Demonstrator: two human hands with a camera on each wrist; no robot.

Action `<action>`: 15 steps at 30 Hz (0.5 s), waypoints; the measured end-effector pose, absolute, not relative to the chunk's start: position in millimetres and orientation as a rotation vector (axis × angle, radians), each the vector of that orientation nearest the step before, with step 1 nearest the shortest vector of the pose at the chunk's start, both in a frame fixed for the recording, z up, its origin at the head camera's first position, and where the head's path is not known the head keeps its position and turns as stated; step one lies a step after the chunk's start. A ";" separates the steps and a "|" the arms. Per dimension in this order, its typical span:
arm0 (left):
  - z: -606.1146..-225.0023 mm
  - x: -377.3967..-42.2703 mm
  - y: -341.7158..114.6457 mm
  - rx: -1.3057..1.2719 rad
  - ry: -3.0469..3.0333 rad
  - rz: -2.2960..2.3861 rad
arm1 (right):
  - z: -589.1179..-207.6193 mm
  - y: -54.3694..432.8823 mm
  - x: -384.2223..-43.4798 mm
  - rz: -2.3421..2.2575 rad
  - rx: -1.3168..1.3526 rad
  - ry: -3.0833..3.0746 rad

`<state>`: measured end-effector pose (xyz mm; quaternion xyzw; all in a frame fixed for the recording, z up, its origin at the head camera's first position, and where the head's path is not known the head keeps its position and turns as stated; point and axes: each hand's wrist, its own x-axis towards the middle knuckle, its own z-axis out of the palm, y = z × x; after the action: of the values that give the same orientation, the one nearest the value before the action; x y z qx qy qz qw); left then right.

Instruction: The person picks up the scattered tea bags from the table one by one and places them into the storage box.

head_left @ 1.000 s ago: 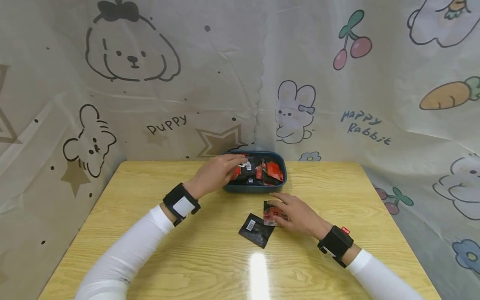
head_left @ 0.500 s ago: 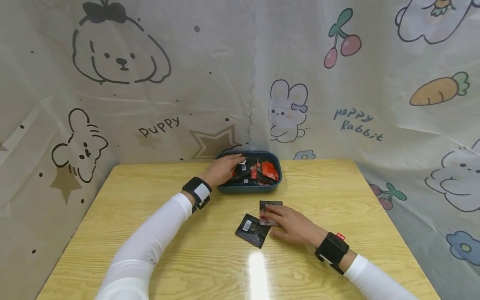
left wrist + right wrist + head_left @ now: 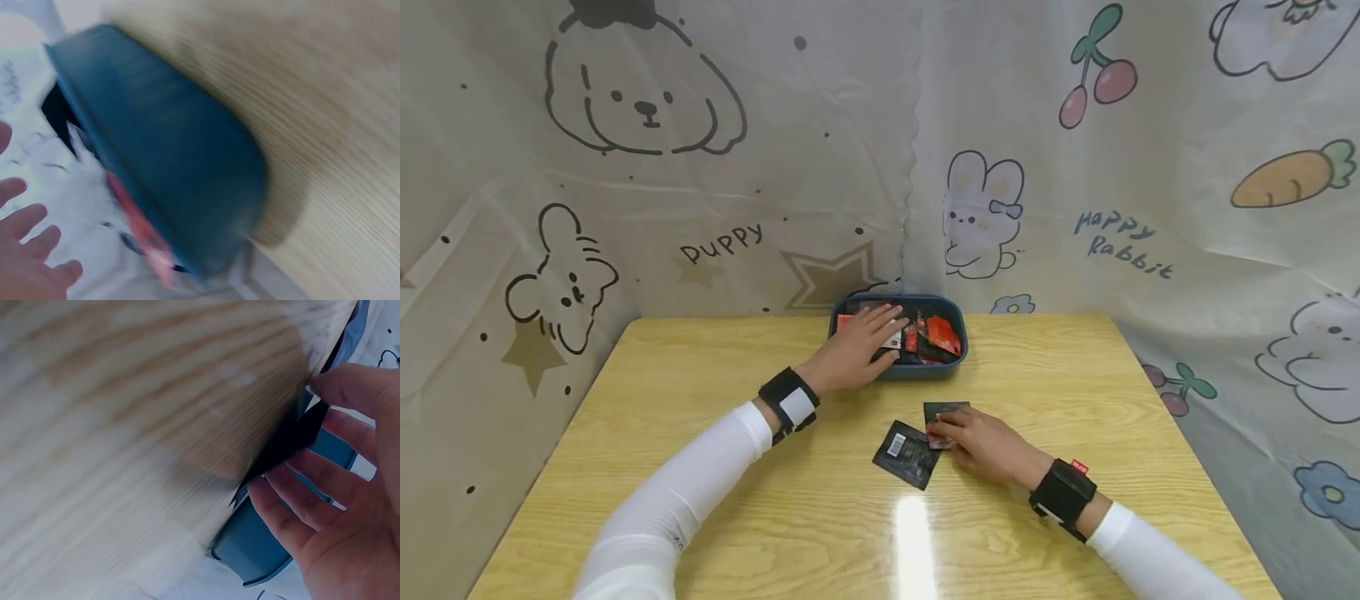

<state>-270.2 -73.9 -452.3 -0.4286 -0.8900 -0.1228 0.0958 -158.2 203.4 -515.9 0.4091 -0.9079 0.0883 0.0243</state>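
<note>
My left hand (image 3: pixel 850 354) is spread over the left part of a dark blue bin (image 3: pixel 917 372) at the back of the table. Its fingers look straight in the left wrist view, and nothing is visible in them. Below the bin, my right hand (image 3: pixel 988 442) pinches a small flat black-and-red packet (image 3: pixel 946 408) lying on the tabletop. Seen from the right wrist, thumb and fingers meet the edges of this dark packet (image 3: pixel 294 440). Another black packet (image 3: pixel 906 455) with a white barcode label lies just left of it, their edges meeting or overlapping.
Several black and red packets, among them a bright red one (image 3: pixel 942 335), fill the bin. The bin stands near the back edge of the wooden table (image 3: pixel 760 517), close to a printed curtain (image 3: pixel 820 167).
My left hand has shifted slightly and its fingers have spread above the bin. My right hand's fingers have drawn together on the packet. Both packets on the table stay about where they were.
</note>
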 end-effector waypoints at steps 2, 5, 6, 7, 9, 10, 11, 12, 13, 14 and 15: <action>-449.6 -255.6 -71.9 -1.341 -2.554 -0.419 | -514.0 203.3 -156.3 0.242 1.259 -2.822; -448.9 -232.5 -69.7 -1.431 -2.527 -0.456 | -511.8 204.8 -152.8 0.243 1.251 -2.829; -449.6 -225.5 -69.0 -1.446 -2.551 -0.462 | -510.4 205.7 -151.4 0.255 1.246 -2.833; -450.4 -219.3 -68.3 -1.456 -2.582 -0.469 | -508.7 206.8 -150.1 0.268 1.244 -2.834; -453.2 -208.7 -66.7 -1.458 -2.669 -0.469 | -503.5 209.8 -147.4 0.311 1.242 -2.835; -455.4 -204.7 -66.0 -1.457 -2.712 -0.461 | -500.1 211.5 -146.3 0.330 1.243 -2.835; -457.8 -201.2 -65.4 -1.464 -2.755 -0.441 | -495.1 213.3 -145.0 0.356 1.242 -2.835; -460.1 -198.0 -64.6 -1.484 -2.794 -0.410 | -490.0 215.2 -144.2 0.378 1.241 -2.828; -462.7 -194.8 -63.8 -1.524 -2.826 -0.363 | -484.4 217.2 -143.8 0.396 1.241 -2.815; -465.6 -191.6 -62.8 -1.574 -2.852 -0.311 | -478.3 219.5 -143.7 0.406 1.238 -2.797; -468.9 -188.3 -61.7 -1.633 -2.860 -0.256 | -471.6 221.6 -143.7 0.423 1.235 -2.778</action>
<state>-188.3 -61.7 -468.9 -0.4927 -0.8630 -0.0773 -0.0807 -143.7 221.6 -471.6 0.4021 -0.9045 0.1377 0.0359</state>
